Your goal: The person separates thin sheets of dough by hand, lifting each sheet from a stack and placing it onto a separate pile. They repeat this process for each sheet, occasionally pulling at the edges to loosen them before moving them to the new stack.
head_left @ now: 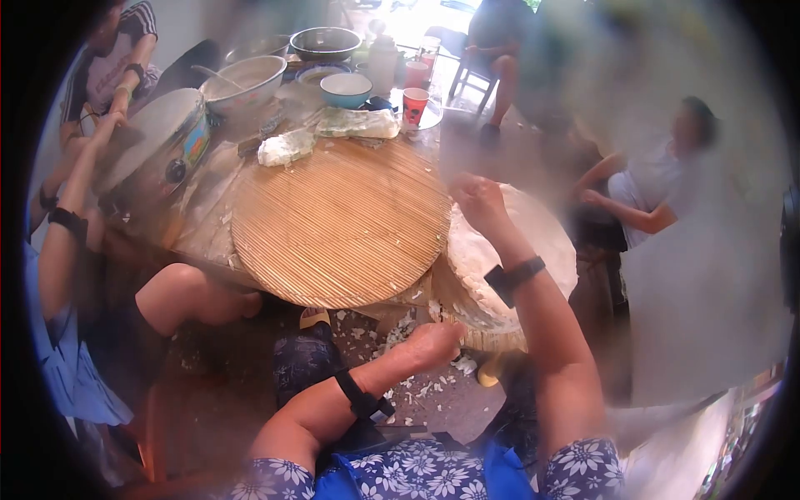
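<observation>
- White-coated tray [540, 242] overhangs the tabletop [208, 221] edge beside a bare bamboo mat [342, 225]; its white layer suggests the work is well along.
- Dough lumps [286, 147] lie beyond the mat, apparently still unused.
- Right hand [477, 200], loosely fisted, is over the tray's far side; I cannot tell whether it pinches anything.
- Left hand [435, 342] curls around the tray's near rim.

Head view in soft, even daylight from a blown-out bright opening [421, 15] at top centre, with fisheye bending and black vignetting at the corners, a hazy smear veiling the right half and upper left, a slightly blurred right hand [477, 198], and sharpest focus on the round bamboo mat [340, 221].
</observation>
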`<state>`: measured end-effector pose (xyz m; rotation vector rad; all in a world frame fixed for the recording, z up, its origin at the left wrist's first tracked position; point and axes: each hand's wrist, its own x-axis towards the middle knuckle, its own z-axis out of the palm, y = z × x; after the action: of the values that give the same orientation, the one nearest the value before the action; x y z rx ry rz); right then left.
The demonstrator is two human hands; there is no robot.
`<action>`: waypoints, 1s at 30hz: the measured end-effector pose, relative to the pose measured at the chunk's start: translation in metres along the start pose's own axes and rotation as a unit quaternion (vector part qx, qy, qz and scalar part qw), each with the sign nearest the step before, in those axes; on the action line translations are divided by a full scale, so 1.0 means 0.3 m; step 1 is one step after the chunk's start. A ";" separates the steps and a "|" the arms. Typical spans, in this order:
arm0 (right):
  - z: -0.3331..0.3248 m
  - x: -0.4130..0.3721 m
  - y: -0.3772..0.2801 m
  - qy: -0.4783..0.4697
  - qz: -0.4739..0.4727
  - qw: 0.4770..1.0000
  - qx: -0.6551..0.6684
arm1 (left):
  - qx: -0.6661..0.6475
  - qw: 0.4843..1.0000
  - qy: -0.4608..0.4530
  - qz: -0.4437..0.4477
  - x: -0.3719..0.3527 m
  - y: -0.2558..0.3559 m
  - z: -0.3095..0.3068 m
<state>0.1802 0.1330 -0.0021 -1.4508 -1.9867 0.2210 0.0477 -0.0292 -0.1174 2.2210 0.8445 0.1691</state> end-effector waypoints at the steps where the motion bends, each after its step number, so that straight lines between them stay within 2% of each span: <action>1: 0.048 0.067 0.049 0.000 -0.002 1.000 -0.022 | -0.004 1.000 -0.003 0.003 -0.006 0.005 -0.006; 3: 0.132 0.168 0.120 -0.001 -0.007 0.998 -0.065 | 0.009 1.000 -0.022 0.008 -0.021 0.017 -0.027; 6: 0.206 0.242 0.138 -0.013 -0.063 0.973 -0.223 | 0.004 0.999 -0.046 0.000 -0.030 0.011 -0.040; 12: 0.262 0.280 0.098 -0.062 -0.106 0.922 -0.367 | -0.016 1.000 -0.024 0.012 -0.048 0.006 -0.055; 14: 0.274 0.293 0.094 -0.074 -0.093 0.913 -0.391 | -0.020 0.999 -0.032 0.005 -0.057 0.010 -0.061; 15: 0.282 0.294 0.090 -0.081 -0.086 0.908 -0.401 | -0.019 0.999 -0.005 0.025 -0.059 0.004 -0.049; 19: 0.300 0.299 0.099 -0.064 -0.088 0.913 -0.394 | -0.032 0.999 0.013 0.024 -0.064 0.002 -0.045; 26: 0.239 0.294 0.148 -0.016 -0.039 0.957 -0.286 | -0.038 0.999 0.035 0.017 -0.067 -0.002 -0.075; 30: 0.073 0.092 0.043 0.047 -0.137 0.986 -0.080 | -0.035 0.999 0.037 0.000 -0.031 -0.026 -0.043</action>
<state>0.1729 0.1677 -0.0141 -1.2380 -2.1380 -0.1274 0.0318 -0.0235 -0.1123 2.1604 0.8655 0.2791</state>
